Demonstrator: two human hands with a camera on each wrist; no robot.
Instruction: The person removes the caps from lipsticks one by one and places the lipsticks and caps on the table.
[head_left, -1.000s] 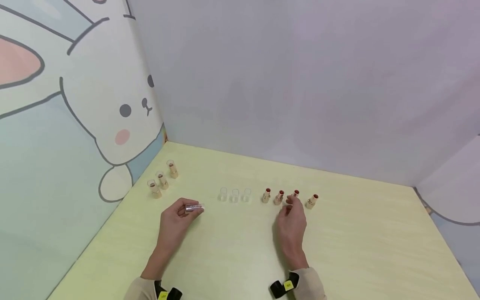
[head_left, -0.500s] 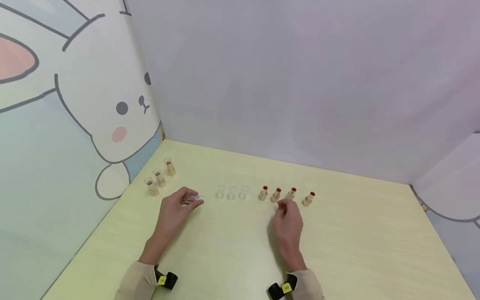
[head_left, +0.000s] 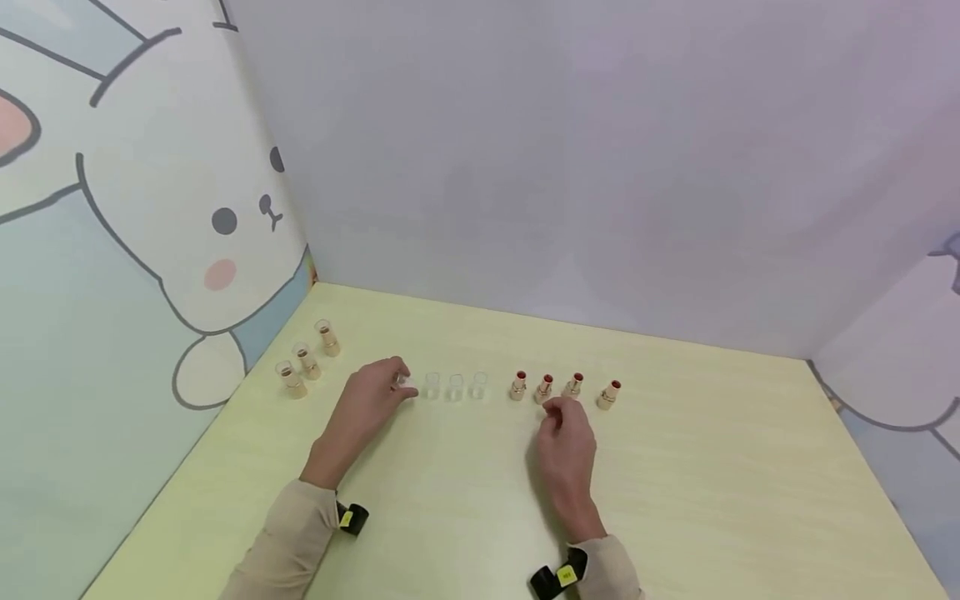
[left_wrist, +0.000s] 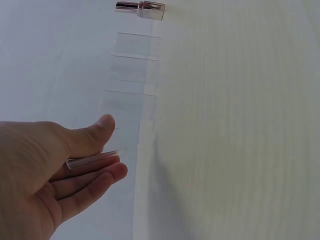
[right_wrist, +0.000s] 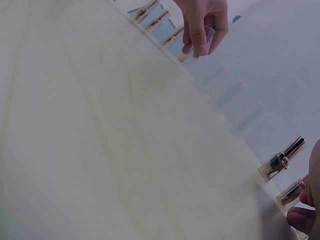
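My left hand (head_left: 371, 396) holds a clear lipstick cap (left_wrist: 97, 158) between thumb and fingers, at the left end of a row of three clear caps (head_left: 456, 387). In the right wrist view the cap (right_wrist: 209, 35) shows partly between the fingers. My right hand (head_left: 567, 446) rests low over the table, fingers loosely curled, with nothing visible between them. Its fingertips lie just in front of the uncapped gold lipsticks (head_left: 545, 388), close to the second and third from the left. Whether they touch one I cannot tell.
Three gold lipsticks with clear caps (head_left: 307, 361) stand at the table's left edge. Another uncapped lipstick (head_left: 610, 395) ends the row on the right. A grey-white wall (head_left: 555, 183) rises behind the pale yellow table (head_left: 712, 475), and a rabbit-patterned wall (head_left: 105, 333) borders its left.
The left hand has moved right with the clear cap, towards the row of caps. The right hand has drawn back slightly from the third lipstick and shifted left.
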